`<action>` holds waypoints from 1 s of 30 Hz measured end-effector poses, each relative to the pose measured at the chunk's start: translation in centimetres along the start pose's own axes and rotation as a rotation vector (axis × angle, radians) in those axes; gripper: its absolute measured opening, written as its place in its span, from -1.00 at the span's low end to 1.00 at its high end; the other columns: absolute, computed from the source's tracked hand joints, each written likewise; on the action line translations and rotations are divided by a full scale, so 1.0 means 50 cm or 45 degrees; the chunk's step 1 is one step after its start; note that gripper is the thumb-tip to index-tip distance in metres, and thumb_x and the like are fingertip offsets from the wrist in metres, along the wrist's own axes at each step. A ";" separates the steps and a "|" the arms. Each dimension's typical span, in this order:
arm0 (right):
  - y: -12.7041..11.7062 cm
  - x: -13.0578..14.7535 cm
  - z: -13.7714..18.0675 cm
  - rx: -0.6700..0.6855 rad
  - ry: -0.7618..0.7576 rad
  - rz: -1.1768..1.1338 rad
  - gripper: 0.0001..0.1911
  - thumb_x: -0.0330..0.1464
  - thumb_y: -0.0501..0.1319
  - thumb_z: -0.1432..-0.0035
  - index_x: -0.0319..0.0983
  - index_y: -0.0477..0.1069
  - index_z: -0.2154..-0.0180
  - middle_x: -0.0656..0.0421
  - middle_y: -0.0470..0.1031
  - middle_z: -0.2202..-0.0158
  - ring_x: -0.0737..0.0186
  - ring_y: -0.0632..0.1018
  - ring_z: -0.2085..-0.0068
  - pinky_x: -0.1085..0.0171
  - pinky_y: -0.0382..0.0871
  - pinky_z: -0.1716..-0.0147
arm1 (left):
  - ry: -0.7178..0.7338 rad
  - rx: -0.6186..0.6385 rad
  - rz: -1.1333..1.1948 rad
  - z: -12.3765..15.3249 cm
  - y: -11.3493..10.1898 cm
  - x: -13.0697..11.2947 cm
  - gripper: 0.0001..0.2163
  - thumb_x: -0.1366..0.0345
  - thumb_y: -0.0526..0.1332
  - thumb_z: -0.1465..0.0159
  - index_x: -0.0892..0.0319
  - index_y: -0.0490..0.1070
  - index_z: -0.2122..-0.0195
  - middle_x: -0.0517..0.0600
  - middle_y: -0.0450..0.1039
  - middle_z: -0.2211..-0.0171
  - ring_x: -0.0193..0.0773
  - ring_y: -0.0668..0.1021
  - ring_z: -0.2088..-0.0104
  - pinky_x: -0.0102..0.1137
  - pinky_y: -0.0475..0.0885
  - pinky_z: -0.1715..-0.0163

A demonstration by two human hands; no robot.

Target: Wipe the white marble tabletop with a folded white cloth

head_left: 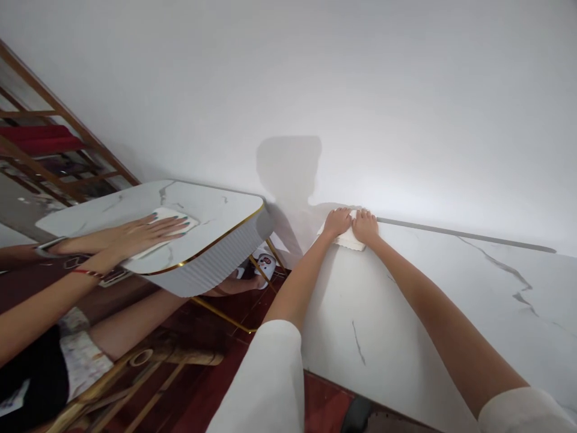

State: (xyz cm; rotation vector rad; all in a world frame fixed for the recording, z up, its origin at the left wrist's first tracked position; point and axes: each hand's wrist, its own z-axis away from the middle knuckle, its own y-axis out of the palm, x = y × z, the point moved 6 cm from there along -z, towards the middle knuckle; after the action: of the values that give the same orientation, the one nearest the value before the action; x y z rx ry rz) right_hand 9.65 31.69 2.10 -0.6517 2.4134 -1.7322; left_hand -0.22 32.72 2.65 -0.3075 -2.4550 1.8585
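A folded white cloth [350, 242] lies on the white marble-patterned tabletop [383, 325], close to its far edge by the wall. My left hand [339, 221] presses on the left part of the cloth, its fingers together and bent over it. Right beside it, my right hand [365, 226] is closed on the cloth's right part in the same way. Both arms are stretched forward. Part of the cloth is hidden under my hands.
At the left, a seated person's hands [151, 231] lie flat on another white cloth [192, 224] on a second table [216, 195] with a gold trim. A bamboo chair [180, 355] stands between us. A white wall [406, 108] rises behind; wooden shelving [72, 132] stands far left.
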 end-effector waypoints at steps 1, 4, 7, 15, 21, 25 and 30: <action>-0.002 0.003 0.003 -0.009 0.001 0.005 -0.45 -0.34 -0.13 -0.37 -0.47 0.16 -0.28 -0.17 0.15 -0.34 -0.16 0.23 -0.30 -0.04 0.06 -0.23 | 0.011 -0.004 0.006 0.003 0.000 0.000 -0.63 0.34 -0.11 -0.40 0.13 0.32 -0.14 0.06 0.41 -0.15 -0.15 0.39 -0.16 -0.21 0.21 -0.19; -0.006 0.018 0.011 -0.013 -0.061 0.026 -0.45 -0.38 -0.13 -0.36 -0.46 0.14 -0.30 -0.13 0.13 -0.35 -0.13 0.16 -0.35 -0.08 -0.02 -0.27 | 0.064 -0.033 0.005 0.013 0.000 0.000 -0.63 0.35 -0.11 -0.40 0.18 0.30 -0.16 0.11 0.39 -0.15 -0.12 0.39 -0.17 -0.21 0.21 -0.19; -0.008 0.036 0.028 -0.003 -0.117 0.043 -0.46 -0.43 -0.15 -0.35 -0.56 0.15 -0.27 -0.21 0.16 -0.33 -0.08 0.15 -0.36 -0.05 -0.06 -0.29 | 0.134 -0.067 -0.017 0.030 0.001 0.001 -0.61 0.35 -0.11 -0.39 0.24 0.28 -0.17 0.17 0.39 -0.14 -0.07 0.39 -0.16 -0.17 0.24 -0.18; -0.030 0.101 0.134 -0.042 -0.099 0.002 -0.46 -0.42 -0.15 -0.37 -0.65 0.16 -0.23 -0.32 0.22 -0.27 -0.20 0.26 -0.27 -0.02 0.08 -0.20 | 0.236 -0.083 0.014 0.127 0.001 0.021 -0.57 0.33 -0.16 -0.38 0.30 0.23 -0.21 0.23 0.29 -0.23 -0.03 0.30 -0.26 -0.09 0.18 -0.23; -0.053 0.171 0.225 0.008 -0.073 -0.056 -0.46 -0.39 -0.13 -0.38 -0.56 0.11 -0.28 -0.27 0.17 -0.30 -0.21 0.22 -0.29 -0.04 0.00 -0.22 | 0.217 -0.071 0.037 0.242 -0.025 0.044 -0.54 0.27 -0.18 -0.40 0.29 0.22 -0.24 0.19 0.26 -0.27 -0.05 0.26 -0.29 -0.09 0.14 -0.27; -0.082 0.225 0.297 0.045 -0.133 -0.069 -0.47 -0.38 -0.11 -0.38 -0.48 0.13 -0.29 -0.26 0.19 -0.29 -0.21 0.25 -0.28 -0.05 0.04 -0.19 | 0.200 -0.055 0.023 0.340 -0.056 0.048 -0.52 0.24 -0.22 -0.41 0.29 0.21 -0.25 0.20 0.24 -0.27 -0.06 0.24 -0.30 -0.08 0.12 -0.28; -0.117 0.279 0.394 0.075 -0.229 -0.051 -0.47 -0.43 -0.11 -0.36 -0.57 0.16 -0.26 -0.33 0.22 -0.27 -0.26 0.31 -0.24 -0.09 0.13 -0.15 | 0.093 -0.013 0.015 0.467 -0.091 0.034 -0.51 0.19 -0.23 -0.42 0.28 0.19 -0.26 0.20 0.22 -0.29 -0.07 0.22 -0.33 -0.04 0.10 -0.30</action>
State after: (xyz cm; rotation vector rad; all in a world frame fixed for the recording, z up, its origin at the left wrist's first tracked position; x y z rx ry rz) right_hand 5.07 7.29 2.96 -0.8159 2.2352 -1.6732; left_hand -6.12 9.74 0.39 -0.3838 -2.4203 1.8061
